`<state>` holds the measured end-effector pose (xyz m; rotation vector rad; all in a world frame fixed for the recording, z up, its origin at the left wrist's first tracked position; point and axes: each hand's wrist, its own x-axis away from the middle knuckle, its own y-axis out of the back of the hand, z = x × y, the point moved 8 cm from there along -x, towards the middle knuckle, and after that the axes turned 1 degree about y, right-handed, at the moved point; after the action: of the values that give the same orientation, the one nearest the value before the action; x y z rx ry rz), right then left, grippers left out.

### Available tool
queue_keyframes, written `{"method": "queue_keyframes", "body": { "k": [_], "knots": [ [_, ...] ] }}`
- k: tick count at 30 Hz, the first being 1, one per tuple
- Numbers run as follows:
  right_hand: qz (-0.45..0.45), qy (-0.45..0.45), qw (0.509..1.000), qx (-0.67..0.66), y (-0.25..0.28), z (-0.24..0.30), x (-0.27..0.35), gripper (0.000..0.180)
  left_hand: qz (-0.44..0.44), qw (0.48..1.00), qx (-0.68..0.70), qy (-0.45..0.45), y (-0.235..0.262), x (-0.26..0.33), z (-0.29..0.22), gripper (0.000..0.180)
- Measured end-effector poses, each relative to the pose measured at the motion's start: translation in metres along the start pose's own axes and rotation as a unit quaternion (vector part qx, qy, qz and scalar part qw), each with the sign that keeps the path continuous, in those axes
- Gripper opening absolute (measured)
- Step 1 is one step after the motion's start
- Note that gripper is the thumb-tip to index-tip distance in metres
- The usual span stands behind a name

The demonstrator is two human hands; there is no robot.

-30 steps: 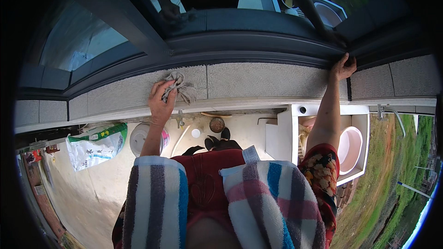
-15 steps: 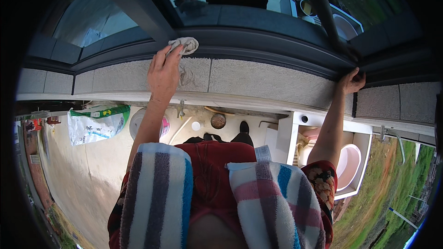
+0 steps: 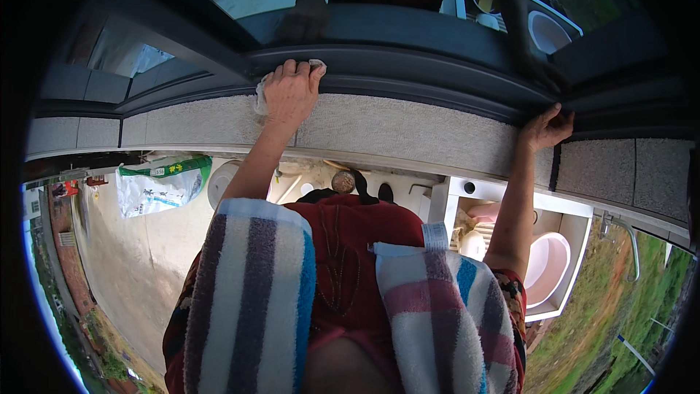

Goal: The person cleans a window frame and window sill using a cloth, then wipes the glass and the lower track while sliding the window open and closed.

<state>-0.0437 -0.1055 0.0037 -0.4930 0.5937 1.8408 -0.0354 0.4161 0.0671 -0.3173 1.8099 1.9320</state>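
My left hand (image 3: pixel 290 93) grips a crumpled pale cloth (image 3: pixel 318 64) and presses it on the dark window frame (image 3: pixel 394 66), close to where an upright bar meets the bottom rail. Bits of the cloth stick out on both sides of the fingers; the rest is hidden under the hand. Over to the right, my right hand (image 3: pixel 545 130) rests at the outer edge of the same frame by the sill's corner, fingers apart, with no object visible in it. Below the frame runs the grey stone sill (image 3: pixel 408 124). The window glass (image 3: pixel 379 25) mirrors my arms.
A striped towel (image 3: pixel 255 299) hangs over my shoulders. Below the sill, a white sink (image 3: pixel 576 263) holds a pink basin (image 3: pixel 548 266); a curved tap (image 3: pixel 633 248) stands beside it. A white and green sack (image 3: pixel 164 188) lies at the left on the concrete floor (image 3: pixel 138 263).
My left hand has moved slightly right along the frame with the cloth, its fingers now bent over it. My right hand stays at the frame's edge, fingers a little more spread.
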Motion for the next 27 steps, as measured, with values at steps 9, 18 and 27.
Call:
{"method": "queue_keyframes", "body": {
  "k": [9,18,27],
  "knots": [
    [0.011,-0.055,0.998,-0.021,0.001,-0.001,0.005,0.061,0.073,0.991,0.113,0.021,-0.016,-0.026,-0.098,0.026],
    [0.018,-0.024,0.999,-0.022,-0.001,0.011,0.007,0.061,0.161,0.719,0.671,0.085,-0.020,0.014,-0.105,0.014],
    [0.035,-0.056,0.995,-0.075,-0.003,0.000,0.009,0.060,0.038,0.945,0.303,0.115,0.054,0.054,-0.014,0.024]
  ]
}}
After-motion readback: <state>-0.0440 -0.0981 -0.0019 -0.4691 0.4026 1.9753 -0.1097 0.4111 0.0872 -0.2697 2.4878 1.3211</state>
